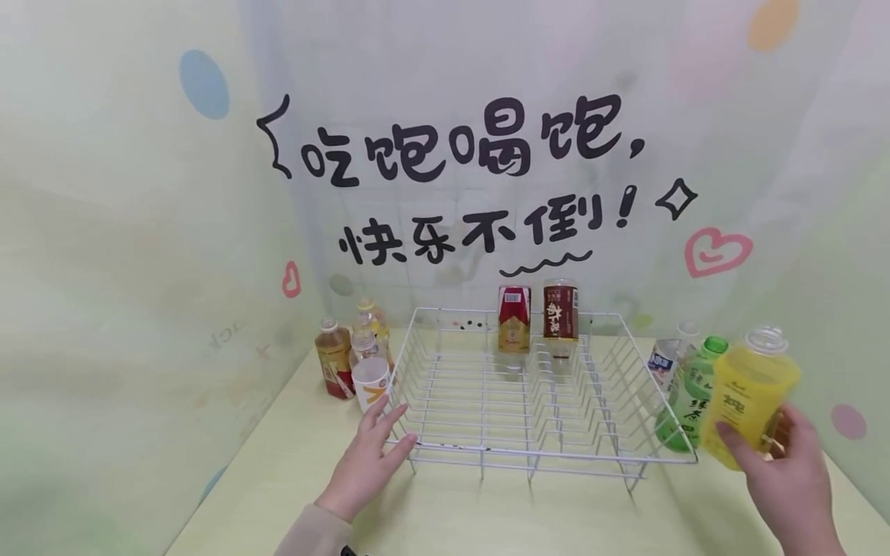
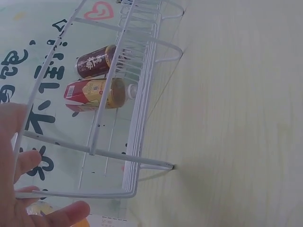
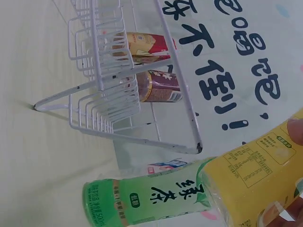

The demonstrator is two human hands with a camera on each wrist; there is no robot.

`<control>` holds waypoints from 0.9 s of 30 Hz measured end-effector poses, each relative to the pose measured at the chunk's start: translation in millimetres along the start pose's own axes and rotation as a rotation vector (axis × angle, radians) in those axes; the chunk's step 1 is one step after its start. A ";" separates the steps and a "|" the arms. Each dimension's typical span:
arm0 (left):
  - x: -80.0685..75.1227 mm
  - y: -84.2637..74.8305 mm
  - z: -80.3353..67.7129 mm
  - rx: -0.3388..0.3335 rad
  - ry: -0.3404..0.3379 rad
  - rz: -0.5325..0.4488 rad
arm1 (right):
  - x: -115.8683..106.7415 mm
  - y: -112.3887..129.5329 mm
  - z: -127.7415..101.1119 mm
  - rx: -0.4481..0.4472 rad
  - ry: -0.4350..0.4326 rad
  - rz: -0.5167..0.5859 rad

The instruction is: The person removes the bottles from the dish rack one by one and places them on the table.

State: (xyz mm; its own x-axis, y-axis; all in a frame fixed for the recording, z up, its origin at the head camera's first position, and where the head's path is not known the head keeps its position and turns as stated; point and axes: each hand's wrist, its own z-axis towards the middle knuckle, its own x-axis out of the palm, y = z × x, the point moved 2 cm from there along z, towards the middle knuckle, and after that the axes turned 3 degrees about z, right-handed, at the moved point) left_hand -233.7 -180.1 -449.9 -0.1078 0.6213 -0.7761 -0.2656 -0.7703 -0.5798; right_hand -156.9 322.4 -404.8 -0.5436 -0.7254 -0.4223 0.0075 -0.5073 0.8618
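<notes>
In the head view, my right hand (image 1: 793, 471) grips a yellow bottle (image 1: 751, 394) with a clear, uncapped neck, its top leaning slightly right. A green tea bottle (image 1: 695, 398) stands just left of it; in the right wrist view the yellow bottle (image 3: 255, 172) overlaps the green bottle's upper part. My left hand (image 1: 368, 459) has its fingers spread at the near left corner of a white wire dish rack (image 1: 480, 448). Inside the rack, toward the back, two bottles stand neck down: a red-and-gold one (image 1: 514, 320) and a dark red one (image 1: 560, 309).
Left of the rack are a brown bottle with a red label (image 1: 335, 359), a white cup (image 1: 371, 378) and other bottles. Behind the green bottle stands a clear bottle with a blue-and-white label (image 1: 664, 363). A wall with large black lettering rises behind the pale table (image 1: 473, 517).
</notes>
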 end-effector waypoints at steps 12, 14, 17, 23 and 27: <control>0.1 -0.9 0.0 -0.011 -0.004 -0.017 | 2.9 -48.3 3.6 0.140 -0.020 0.059; -0.2 -0.8 0.1 -0.011 -0.006 -0.019 | 4.3 -54.0 6.1 0.166 -0.007 0.062; 0.0 -0.3 0.7 -0.009 -0.011 -0.023 | 5.2 -60.8 10.5 0.194 0.003 0.064; 1.3 1.3 0.9 -0.012 -0.008 -0.027 | 3.8 -72.6 24.1 0.287 0.053 0.062; 1.6 1.3 0.3 -0.013 -0.006 -0.033 | 3.2 -82.9 36.7 0.291 0.069 0.042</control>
State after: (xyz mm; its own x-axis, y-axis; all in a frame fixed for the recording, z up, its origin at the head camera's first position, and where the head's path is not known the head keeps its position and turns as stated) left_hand -234.5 -180.1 -451.8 -0.1050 0.6473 -0.7550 -0.2566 -0.7511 -0.6082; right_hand -190.1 379.3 -467.3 -0.4893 -0.7781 -0.3940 -0.2176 -0.3286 0.9191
